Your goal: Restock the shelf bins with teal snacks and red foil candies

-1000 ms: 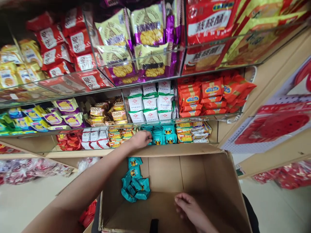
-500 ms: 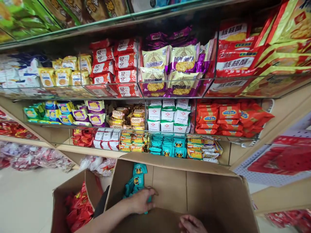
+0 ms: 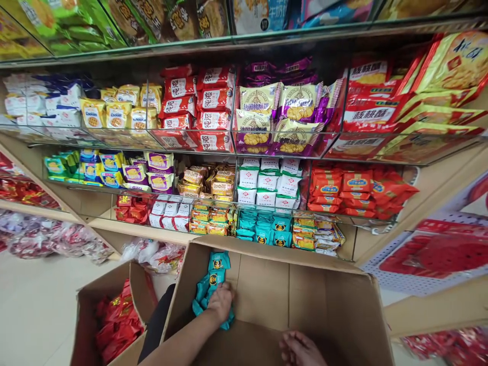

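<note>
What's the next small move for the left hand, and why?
Probably gather its fingers around one of the teal packets: the left hand is right at their pile inside the cardboard box, while the right hand is apart from it. Whether it grips one is hidden.

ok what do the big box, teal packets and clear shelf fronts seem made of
Big box: matte brown cardboard, judging by its creased panels. Teal packets: probably thin plastic film, slightly shiny and crinkled. Clear shelf fronts: glossy glass or acrylic, see-through with reflections; can't tell which.
</note>
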### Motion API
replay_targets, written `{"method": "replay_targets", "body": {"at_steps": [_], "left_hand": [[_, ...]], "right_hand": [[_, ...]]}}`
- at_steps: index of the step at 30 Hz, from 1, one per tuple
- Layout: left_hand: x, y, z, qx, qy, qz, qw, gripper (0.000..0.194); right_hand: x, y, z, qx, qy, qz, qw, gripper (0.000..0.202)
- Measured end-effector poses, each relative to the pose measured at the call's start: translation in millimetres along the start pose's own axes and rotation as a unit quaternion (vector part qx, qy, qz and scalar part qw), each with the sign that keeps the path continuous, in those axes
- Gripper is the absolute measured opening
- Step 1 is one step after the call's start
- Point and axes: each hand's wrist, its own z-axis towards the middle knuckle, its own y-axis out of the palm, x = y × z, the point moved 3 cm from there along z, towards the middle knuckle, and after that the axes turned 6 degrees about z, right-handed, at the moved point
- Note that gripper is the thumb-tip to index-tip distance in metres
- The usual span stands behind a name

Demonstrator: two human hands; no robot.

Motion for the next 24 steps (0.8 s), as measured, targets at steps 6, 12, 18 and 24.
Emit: {"method": "replay_targets", "body": {"at_steps": [6,12,18,24], "left_hand": [[30.4,-2.5,-8.4,0.033,-0.002,-0.166,0.986,0.021],[88.4,22.8,-22.8,-0.04,0.01,-0.387,0.921,0.041],[93.5,46.0,-32.9,-0.059,-0.048,-0.521,0.85,0.043],[76.6,67.1,-48.9,-0.085,-0.114,-0.593,0.793,0.041]], "right_hand": [[-8.1,4.1,-11.3,-0.011,-0.019,-0.028,0.999,0.037],[-31.1,20.4,-28.0,-0.038,-0.139,0.002,0.99,0.047],[-41.2,18.7,-37.8,-0.013,-0.192,-0.031,0.981,0.031],[-30.0,15.1,-30.3,-0.03,-0.19,-0.08,0.978,0.031]]}}
